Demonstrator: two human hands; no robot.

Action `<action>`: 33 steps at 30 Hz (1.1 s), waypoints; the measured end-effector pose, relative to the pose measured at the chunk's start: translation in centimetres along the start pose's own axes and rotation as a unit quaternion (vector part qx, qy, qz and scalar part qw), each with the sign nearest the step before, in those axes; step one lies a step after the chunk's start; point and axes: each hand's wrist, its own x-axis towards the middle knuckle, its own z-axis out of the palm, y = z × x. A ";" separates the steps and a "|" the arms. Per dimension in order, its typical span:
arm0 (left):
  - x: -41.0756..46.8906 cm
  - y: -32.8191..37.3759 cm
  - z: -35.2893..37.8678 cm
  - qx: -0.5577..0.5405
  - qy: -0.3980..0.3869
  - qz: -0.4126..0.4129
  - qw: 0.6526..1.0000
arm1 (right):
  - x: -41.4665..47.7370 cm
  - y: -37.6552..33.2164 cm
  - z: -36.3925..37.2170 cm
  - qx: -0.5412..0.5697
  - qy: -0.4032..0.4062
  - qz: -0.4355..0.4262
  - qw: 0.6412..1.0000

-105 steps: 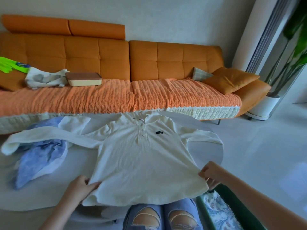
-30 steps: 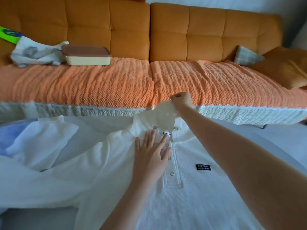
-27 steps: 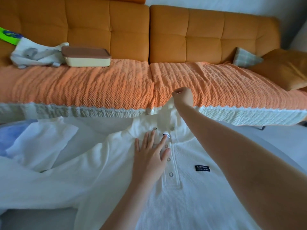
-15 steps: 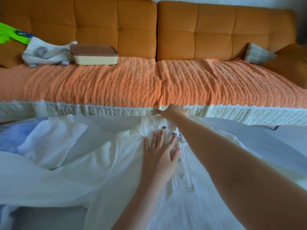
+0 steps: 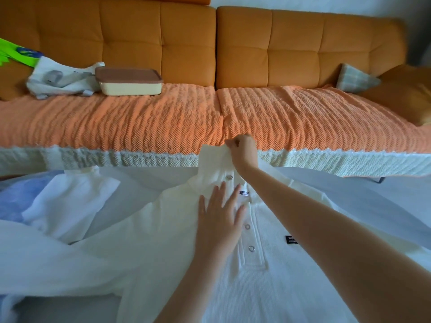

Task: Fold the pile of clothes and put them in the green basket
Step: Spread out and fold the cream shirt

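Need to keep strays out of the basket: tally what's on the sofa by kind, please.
Cushions: 2, plaid cushion and orange cushion
Lidded box: 1
Cloth bag: 1
Green item, partly cut off: 1
Total: 5, possibly another cushion far left

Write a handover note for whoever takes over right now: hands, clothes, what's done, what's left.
Left hand: flat, pressing the white button-front shirt just below the neck.
Right hand: pinching the collar at its far edge.
The shirt lies face up, spread out, not yet folded. A blue garment lies crumpled at the left.
No green basket in view.
Done: shirt laid out.
Left: settle the collar, fold the shirt, fold the rest, basket everything.
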 end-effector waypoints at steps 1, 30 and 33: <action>0.0 -0.1 -0.3 -0.083 0.045 -0.015 0.995 | -1.4 -0.8 -1.2 0.043 0.020 -0.026 0.999; 9.9 3.0 -7.4 -0.488 -0.024 -0.268 0.830 | -17.1 5.5 -7.2 0.109 -0.177 -0.017 0.978; 5.8 5.0 -10.7 -0.534 0.018 -0.145 0.833 | -17.1 4.9 -10.0 0.266 -0.149 0.065 0.950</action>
